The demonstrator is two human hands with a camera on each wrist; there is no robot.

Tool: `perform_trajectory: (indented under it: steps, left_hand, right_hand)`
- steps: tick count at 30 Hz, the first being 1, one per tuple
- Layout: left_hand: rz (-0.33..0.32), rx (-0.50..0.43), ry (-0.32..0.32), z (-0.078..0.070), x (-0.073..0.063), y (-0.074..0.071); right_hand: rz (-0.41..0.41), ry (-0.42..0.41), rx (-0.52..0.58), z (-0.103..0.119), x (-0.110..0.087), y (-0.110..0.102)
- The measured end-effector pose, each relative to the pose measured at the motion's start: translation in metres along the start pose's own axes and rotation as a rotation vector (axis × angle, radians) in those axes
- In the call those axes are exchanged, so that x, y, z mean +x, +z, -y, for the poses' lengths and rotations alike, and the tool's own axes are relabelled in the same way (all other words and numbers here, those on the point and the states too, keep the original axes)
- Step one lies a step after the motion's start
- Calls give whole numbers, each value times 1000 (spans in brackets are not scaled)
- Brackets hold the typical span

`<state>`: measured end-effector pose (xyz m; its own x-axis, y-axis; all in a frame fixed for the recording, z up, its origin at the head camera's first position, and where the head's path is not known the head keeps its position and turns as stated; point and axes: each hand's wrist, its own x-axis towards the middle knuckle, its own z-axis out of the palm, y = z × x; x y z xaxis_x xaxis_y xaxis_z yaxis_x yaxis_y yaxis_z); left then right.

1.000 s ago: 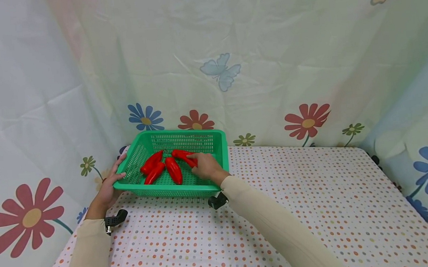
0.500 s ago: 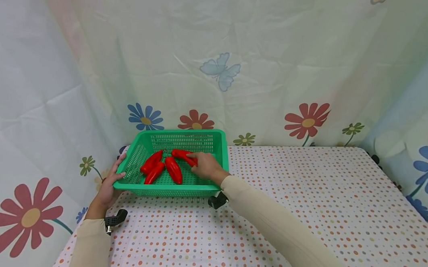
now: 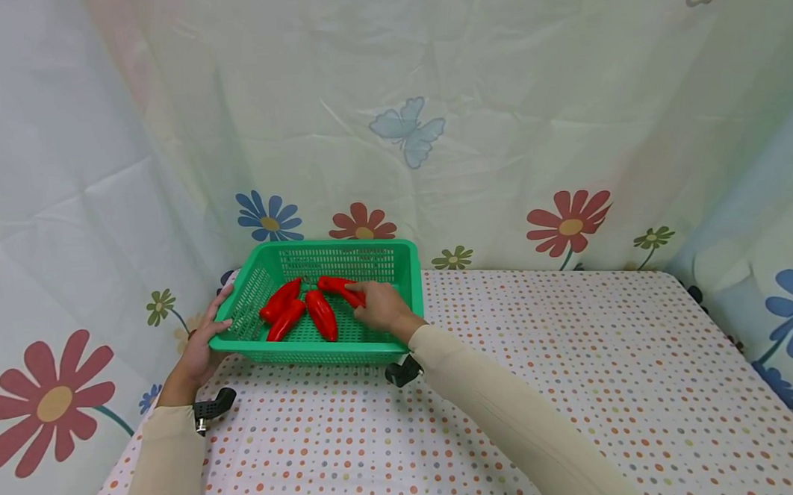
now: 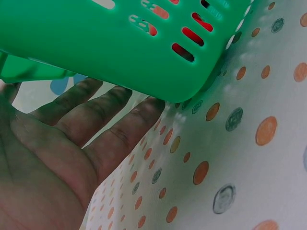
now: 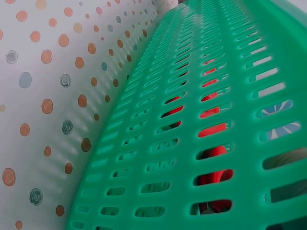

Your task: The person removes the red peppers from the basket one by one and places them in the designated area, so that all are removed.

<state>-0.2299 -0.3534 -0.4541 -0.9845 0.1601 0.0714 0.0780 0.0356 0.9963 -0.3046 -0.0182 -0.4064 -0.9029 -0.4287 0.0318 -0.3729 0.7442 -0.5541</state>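
In the head view a green perforated plastic basket holds several red peppers. One pepper and another pepper lie side by side at its left. A third pepper lies near the middle. My right hand reaches in over the near rim and pinches a red pepper by its near end. At the basket's left end is my left hand, thumb laid over the rim. In the left wrist view its fingers are straight, with tips against the outside of the basket.
The basket stands on a table with a dotted cloth, near the back left. A flowered curtain hangs behind and at both sides. Basket walls block the right wrist view, where red shows through the slots.
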Motion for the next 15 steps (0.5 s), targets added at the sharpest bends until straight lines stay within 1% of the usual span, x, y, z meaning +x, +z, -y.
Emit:
perform_trajectory:
  steps: [5, 10, 15]
  left_hand:
    - [-1, 2, 0, -1, 0, 0]
    - [-3, 4, -3, -1, 0, 0]
    - [-7, 6, -5, 1, 1, -2]
  right_hand:
    - [-8, -8, -11, 0, 0, 0]
    - [-8, -1, 4, 0, 0, 0]
    - [-22, -13, 9, -1, 1, 0]
